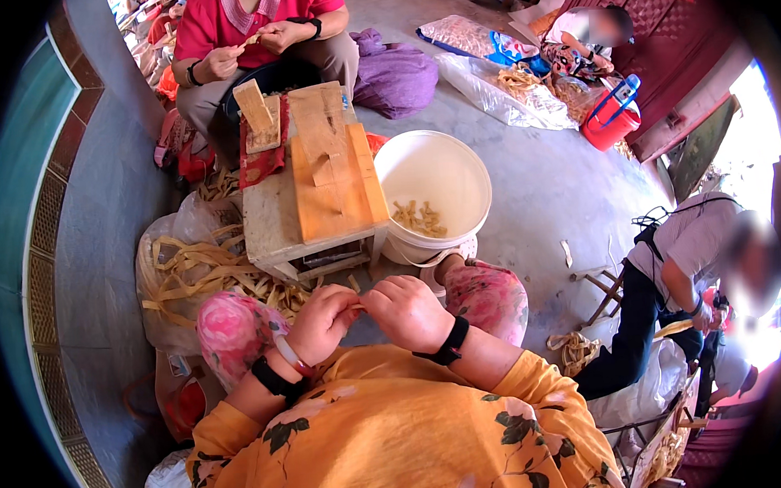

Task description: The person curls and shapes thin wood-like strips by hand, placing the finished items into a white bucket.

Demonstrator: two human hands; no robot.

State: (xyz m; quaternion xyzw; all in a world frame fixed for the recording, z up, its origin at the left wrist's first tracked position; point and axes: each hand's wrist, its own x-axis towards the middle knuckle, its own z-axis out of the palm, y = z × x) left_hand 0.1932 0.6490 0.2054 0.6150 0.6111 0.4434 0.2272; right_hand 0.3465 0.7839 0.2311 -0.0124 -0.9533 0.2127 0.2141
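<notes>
A seated worker's left hand (323, 322) and right hand (407, 312) meet fingertip to fingertip, pinched together on a small tan strip piece (358, 307) barely visible between them. Just beyond the grip stand a low wooden bench (273, 218) and a white bucket (470, 168); keeping the pinch close should give control.

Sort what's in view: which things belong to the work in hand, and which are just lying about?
In use: left hand, right hand, white bucket holding small pieces, wooden bench, bag of tan strips.

Lying about: purple cloth, red basket, small stool.
</notes>
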